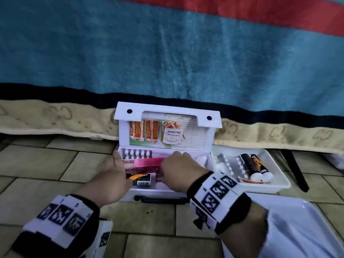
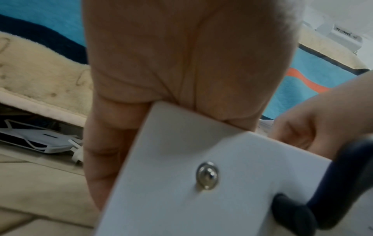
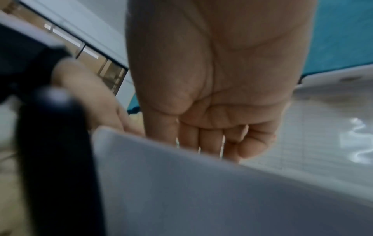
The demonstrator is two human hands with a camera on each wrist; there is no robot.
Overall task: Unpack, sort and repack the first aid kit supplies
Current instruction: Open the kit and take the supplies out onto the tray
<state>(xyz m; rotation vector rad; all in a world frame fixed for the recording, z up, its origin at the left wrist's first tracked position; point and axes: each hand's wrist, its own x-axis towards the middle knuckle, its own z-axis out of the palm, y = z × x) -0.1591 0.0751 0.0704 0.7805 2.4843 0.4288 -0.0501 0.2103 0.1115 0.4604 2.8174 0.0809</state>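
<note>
— Looking round the kit (image 1: 163, 190): what sits near it on the floor?

— A white tray (image 1: 279, 185) just beside its right edge, holding blister strips (image 1: 232, 164) and two dark tubes (image 1: 255, 166). A second tray (image 1: 305, 229) lies at the near right. Behind the kit hangs a blue blanket (image 1: 167, 53) over a beige mattress edge (image 1: 55, 116).

— And the kit itself?

— White box, lid (image 1: 167, 127) upright, plasters (image 1: 143, 133) and an alcohol pad (image 1: 173, 135) tucked inside the lid. In the base: a blister pack (image 1: 136, 153) at the far left corner, pink Bacidin boxes (image 1: 143, 164) in the middle, a dark handle (image 1: 162, 200) on the near wall.

— The hands?

— The left hand (image 1: 115, 175) lies along the left edge, fingers fairly straight against the wall. The right hand (image 1: 178, 170) reaches into the base, covering part of the boxes; its fingers curl downward, but I cannot tell whether they hold anything.

— What do the wrist views add?

— The left wrist view shows a metal stud (image 2: 207, 175) on the near wall; the right wrist view shows the right fingers (image 3: 250, 143) bent behind that wall.
</note>
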